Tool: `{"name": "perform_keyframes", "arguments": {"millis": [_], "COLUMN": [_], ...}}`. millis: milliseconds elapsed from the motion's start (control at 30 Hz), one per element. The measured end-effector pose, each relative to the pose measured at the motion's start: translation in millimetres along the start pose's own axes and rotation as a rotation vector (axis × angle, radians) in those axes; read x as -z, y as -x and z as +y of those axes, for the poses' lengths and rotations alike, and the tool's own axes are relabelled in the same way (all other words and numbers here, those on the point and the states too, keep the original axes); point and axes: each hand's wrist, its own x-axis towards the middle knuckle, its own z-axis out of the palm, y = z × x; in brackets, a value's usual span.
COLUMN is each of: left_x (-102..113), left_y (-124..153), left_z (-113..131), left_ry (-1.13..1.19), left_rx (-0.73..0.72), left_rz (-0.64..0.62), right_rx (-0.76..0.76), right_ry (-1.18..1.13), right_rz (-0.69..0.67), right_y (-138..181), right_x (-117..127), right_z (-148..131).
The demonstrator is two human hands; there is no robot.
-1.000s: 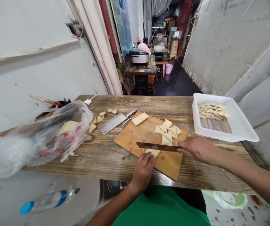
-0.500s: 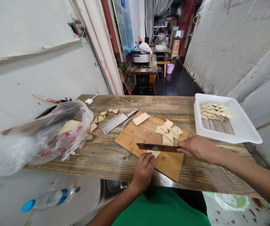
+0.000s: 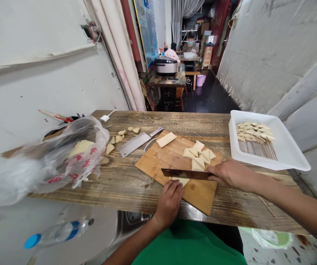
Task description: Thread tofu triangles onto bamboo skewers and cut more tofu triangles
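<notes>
My right hand (image 3: 228, 175) is closed round the handle of a cleaver (image 3: 186, 174), its blade lying lengthwise across the cutting board (image 3: 155, 160). Just under the blade is a pale slab that looks like pressed tofu (image 3: 184, 181); the fingers of my left hand (image 3: 171, 198) are bent and hold it down at its left end. The blade hides part of the slab. Beyond the cleaver several cut triangular pieces (image 3: 198, 163) sit in a loose group. An uncut rectangular slab (image 3: 166, 140) rests at the board's far corner.
A second cleaver (image 3: 137, 143) lies left of the board, near scattered pale scraps (image 3: 118, 138). A plastic bag (image 3: 64, 162) with more slabs is at left. At right, a white tray (image 3: 291, 154) holds skewered pieces (image 3: 253, 131). A water bottle (image 3: 59, 234) is below the wooden table (image 3: 114, 193).
Hardly anything differs. The whole view has shifted slightly, while the cleaver and both hands keep nearly the same position over the slab.
</notes>
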Motion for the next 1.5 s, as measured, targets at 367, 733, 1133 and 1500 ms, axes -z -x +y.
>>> {"name": "perform_keyframes", "arguments": {"millis": [367, 733, 1133, 1500], "left_x": [2.8, -6.0, -17.0, -0.6], "left_y": [-3.0, -16.4, -112.3, -162.9], "left_z": [-0.4, -10.7, -68.2, -144.8], "left_ry": [0.041, 0.062, 0.219, -0.149], "left_rx": [-0.003, 0.054, -0.087, 0.394], "left_rz": [0.027, 0.041, -0.269, -0.418], "right_rx": [0.049, -0.104, -0.456, -0.508], "right_ry": [0.002, -0.039, -0.144, -0.533], "right_rz": [0.035, 0.223, 0.47, 0.551], "right_y": [-7.6, 12.1, 26.6, 48.6], "right_x": [-23.4, -38.3, -13.1, -74.7], "right_z": [3.7, -13.7, -4.5, -30.0]}}
